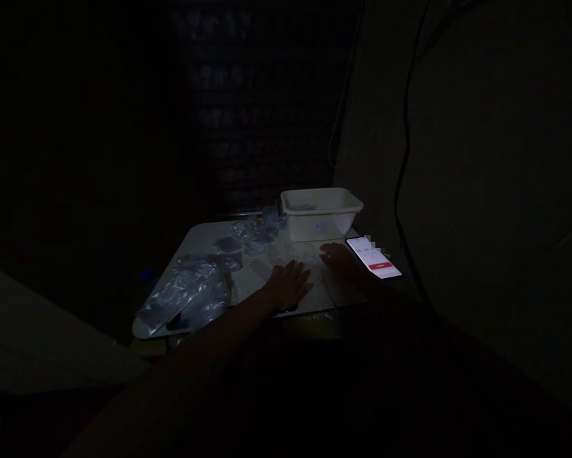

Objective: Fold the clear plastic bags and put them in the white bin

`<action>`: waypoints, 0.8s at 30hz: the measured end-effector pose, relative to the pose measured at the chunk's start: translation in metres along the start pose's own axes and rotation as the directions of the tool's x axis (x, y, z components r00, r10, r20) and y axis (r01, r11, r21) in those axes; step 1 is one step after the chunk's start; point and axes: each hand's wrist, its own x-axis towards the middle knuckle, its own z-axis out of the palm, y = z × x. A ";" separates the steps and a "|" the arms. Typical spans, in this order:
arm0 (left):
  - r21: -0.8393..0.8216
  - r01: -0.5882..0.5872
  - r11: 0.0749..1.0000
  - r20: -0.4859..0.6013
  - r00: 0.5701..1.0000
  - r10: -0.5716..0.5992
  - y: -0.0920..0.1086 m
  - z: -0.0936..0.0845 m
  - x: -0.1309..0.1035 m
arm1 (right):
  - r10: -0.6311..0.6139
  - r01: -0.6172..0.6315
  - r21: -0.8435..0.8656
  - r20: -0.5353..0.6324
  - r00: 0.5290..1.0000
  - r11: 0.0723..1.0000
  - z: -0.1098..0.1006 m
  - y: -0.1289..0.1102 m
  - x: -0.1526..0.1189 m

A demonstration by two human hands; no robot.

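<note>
My left hand (289,285) lies flat on the table near its front edge, fingers spread. Under and beside it is a clear plastic bag or sheet (317,278), hard to make out in the dark. My right hand (338,257) reaches over the far part of that plastic with its fingers stretched out, just left of a lit phone (375,257). Neither hand appears to be gripping anything. A white plastic tub (321,226) stands behind my hands, with something clear inside it.
A heap of clear plastic bags (190,292) covers the left of the white table (190,238). More crumpled plastic (254,235) lies left of the tub. A dark cable (400,184) hangs down the wall at the right. The room is very dark.
</note>
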 end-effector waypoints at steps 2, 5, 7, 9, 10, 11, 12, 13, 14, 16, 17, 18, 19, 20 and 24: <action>0.017 0.023 1.000 0.035 0.999 -0.024 0.001 0.003 0.000 | -0.028 0.028 -0.127 -0.005 1.000 0.992 0.006 0.004 -0.008; 0.024 0.040 0.999 0.046 0.998 -0.041 0.000 0.003 -0.001 | -0.024 0.019 -0.209 -0.024 0.999 0.978 0.017 0.006 -0.016; 0.027 0.051 0.998 0.039 0.998 -0.052 -0.001 0.003 -0.001 | -0.020 0.016 -0.213 -0.018 1.000 0.977 0.024 0.009 -0.017; 0.029 0.052 0.998 0.029 0.998 -0.053 -0.001 0.002 -0.001 | -0.033 0.034 -0.203 0.010 0.999 0.979 0.030 0.013 -0.017; 0.029 0.049 0.998 0.029 0.998 -0.049 -0.001 0.001 0.000 | -0.046 0.050 -0.197 0.025 0.999 0.979 0.032 0.014 -0.017; 0.028 0.046 0.999 0.031 0.998 -0.047 -0.001 0.000 0.000 | -0.060 0.065 -0.194 0.035 0.998 0.979 0.034 0.016 -0.016; 0.028 0.045 0.999 0.035 0.998 -0.046 -0.002 -0.001 0.000 | -0.071 0.078 -0.192 0.042 0.997 0.978 0.036 0.017 -0.016; 0.030 0.045 0.999 0.039 0.998 -0.046 -0.002 -0.002 0.001 | -0.079 0.087 -0.191 0.049 0.996 0.978 0.037 0.017 -0.016; 0.031 0.046 0.998 0.039 0.998 -0.048 -0.002 -0.003 0.001 | -0.082 0.091 -0.192 0.054 0.995 0.977 0.037 0.017 -0.016; 0.030 0.029 0.999 0.032 0.999 -0.030 -0.001 -0.004 0.003 | -0.075 0.086 -0.197 0.063 0.995 0.977 0.037 0.016 -0.017; 0.027 0.007 1.000 0.028 1.000 -0.008 -0.001 -0.004 0.004 | -0.073 0.085 -0.200 0.067 0.995 0.976 0.036 0.015 -0.017; 0.023 -0.020 1.000 0.024 1.000 0.019 0.000 -0.004 0.006 | -0.072 0.084 -0.204 0.068 0.995 0.975 0.035 0.014 -0.017; 0.022 -0.044 0.999 0.021 0.999 0.044 0.001 -0.003 0.007 | -0.071 0.084 -0.208 0.068 0.995 0.974 0.035 0.013 -0.017; 0.023 -0.059 0.998 0.024 0.998 0.059 0.003 -0.002 0.009 | -0.071 0.084 -0.211 0.069 0.995 0.974 0.034 0.012 -0.017; 0.027 -0.052 0.998 0.077 0.996 0.050 0.007 -0.001 0.013 | -0.064 0.079 -0.207 0.079 0.995 0.975 0.033 0.013 -0.016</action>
